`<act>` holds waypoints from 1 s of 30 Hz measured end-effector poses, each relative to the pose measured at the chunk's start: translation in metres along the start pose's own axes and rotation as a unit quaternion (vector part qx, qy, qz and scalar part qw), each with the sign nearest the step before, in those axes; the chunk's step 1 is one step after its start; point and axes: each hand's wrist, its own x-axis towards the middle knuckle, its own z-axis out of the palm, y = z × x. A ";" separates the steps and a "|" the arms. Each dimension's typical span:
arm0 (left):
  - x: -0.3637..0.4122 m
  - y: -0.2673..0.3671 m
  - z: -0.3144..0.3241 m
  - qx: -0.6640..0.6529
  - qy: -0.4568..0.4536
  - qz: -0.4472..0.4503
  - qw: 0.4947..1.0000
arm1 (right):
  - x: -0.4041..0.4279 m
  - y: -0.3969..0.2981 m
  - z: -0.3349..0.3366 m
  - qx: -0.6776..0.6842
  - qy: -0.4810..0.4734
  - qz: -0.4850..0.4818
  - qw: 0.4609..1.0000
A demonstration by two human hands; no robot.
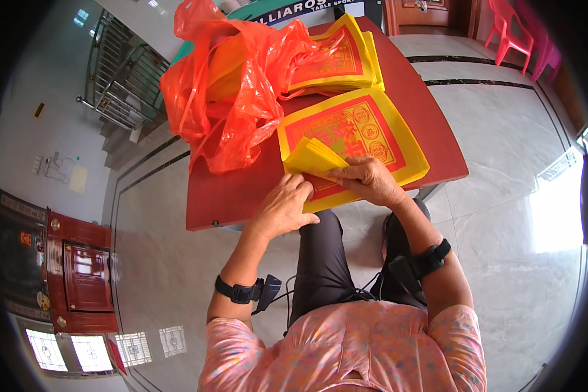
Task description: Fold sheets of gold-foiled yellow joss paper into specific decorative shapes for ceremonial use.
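Observation:
A stack of yellow joss paper sheets (406,142), printed in red with gold and green figures, lies near the front edge of the red table. Its near left part carries folded yellow paper (307,156). My right hand (370,179) pinches the right end of this fold between thumb and fingers. My left hand (286,203) lies at the stack's near left edge, fingertips on the paper below the fold and thumb pointing right; whether it grips a sheet is unclear. Farther back, another stack of joss paper (343,54) is partly covered by a crumpled red plastic bag (245,93).
The red tabletop (436,157) ends just before my knees. Beyond it stands a green table with a lettered side panel (299,12). A pink plastic chair (512,36) is at the back right, and a staircase with a metal railing (122,88) at the back left.

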 end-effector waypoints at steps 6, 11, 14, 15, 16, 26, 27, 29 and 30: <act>0.006 -0.002 -0.001 -0.015 -0.013 0.009 1.000 | -0.003 0.005 0.000 0.006 -0.001 -0.024 1.000; 0.006 -0.005 -0.010 -0.031 -0.027 -0.002 0.999 | 0.002 0.003 0.000 0.000 0.008 -0.026 1.000; 0.008 -0.009 -0.008 -0.037 -0.032 0.001 0.999 | 0.001 0.002 0.000 0.011 0.006 -0.008 1.000; 0.008 -0.007 -0.010 -0.036 -0.033 0.005 0.999 | 0.001 0.003 0.000 0.010 0.006 -0.009 1.000; 0.008 -0.008 -0.009 -0.036 -0.034 0.005 0.999 | 0.001 0.003 0.000 0.009 0.007 -0.010 1.000; 0.010 -0.009 -0.005 -0.098 0.044 0.044 0.993 | -0.001 0.004 -0.001 0.019 0.002 0.004 1.000; 0.010 -0.009 -0.003 -0.090 0.058 0.062 0.992 | 0.000 0.005 0.000 0.028 -0.001 0.005 1.000; 0.008 -0.012 0.000 -0.082 0.067 0.072 0.992 | 0.001 0.006 0.001 0.035 -0.004 0.006 0.999; 0.008 -0.013 0.000 -0.072 0.076 0.081 0.991 | 0.002 0.008 0.003 0.039 0.000 0.005 0.999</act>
